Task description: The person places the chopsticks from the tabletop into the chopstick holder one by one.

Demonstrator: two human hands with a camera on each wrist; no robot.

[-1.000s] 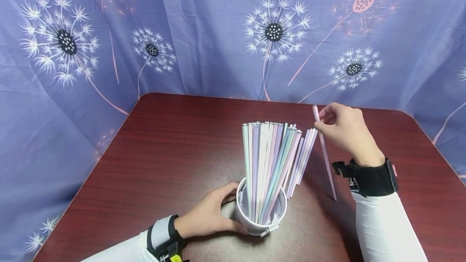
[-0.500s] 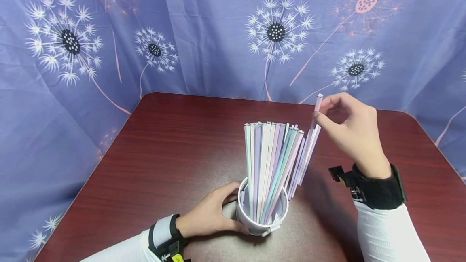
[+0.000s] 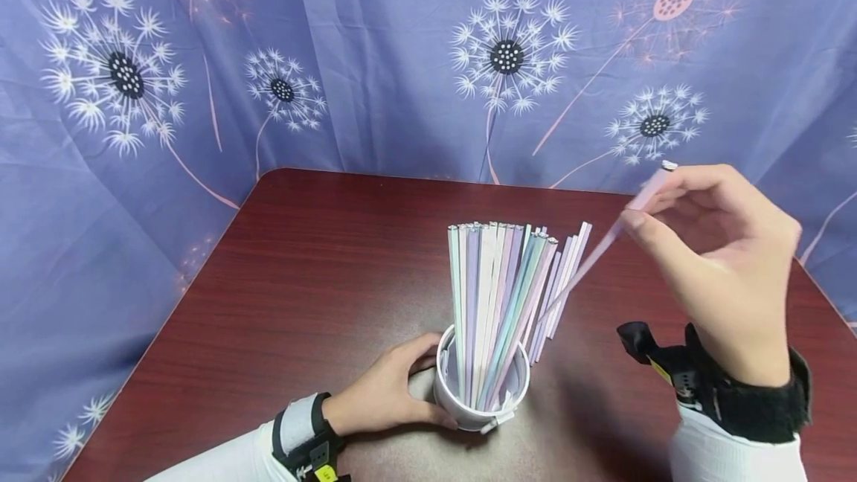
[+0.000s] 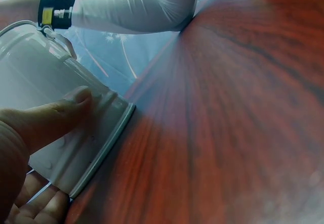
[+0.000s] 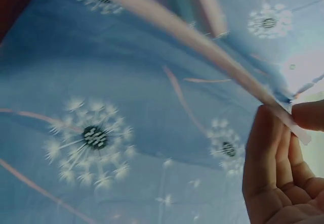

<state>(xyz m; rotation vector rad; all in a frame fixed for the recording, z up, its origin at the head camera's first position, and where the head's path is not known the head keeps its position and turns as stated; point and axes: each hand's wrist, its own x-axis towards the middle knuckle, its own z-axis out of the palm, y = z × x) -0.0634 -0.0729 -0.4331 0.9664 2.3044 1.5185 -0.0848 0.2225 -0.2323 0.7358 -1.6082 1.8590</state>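
Note:
In the head view my left hand grips the side of a small white bucket; the left wrist view has the thumb lying along the bucket wall and fingers under its base edge. Packed upright in it are several pastel straws, mint, white, lilac and pink. My right hand pinches a pink straw near its upper end, between thumb and fingertips. That straw slants down left, its lower end overlapping the loose straws beside the bucket. In the right wrist view the held straw crosses diagonally.
A few loose lilac and pale straws lie on the dark red wooden table, just right of the bucket. Behind the table hangs a blue curtain printed with dandelions.
My right hand has lifted the pink straw off the table and drawn it right and nearer, tilting it so its lower end swings left toward the bucket. My left hand keeps its place.

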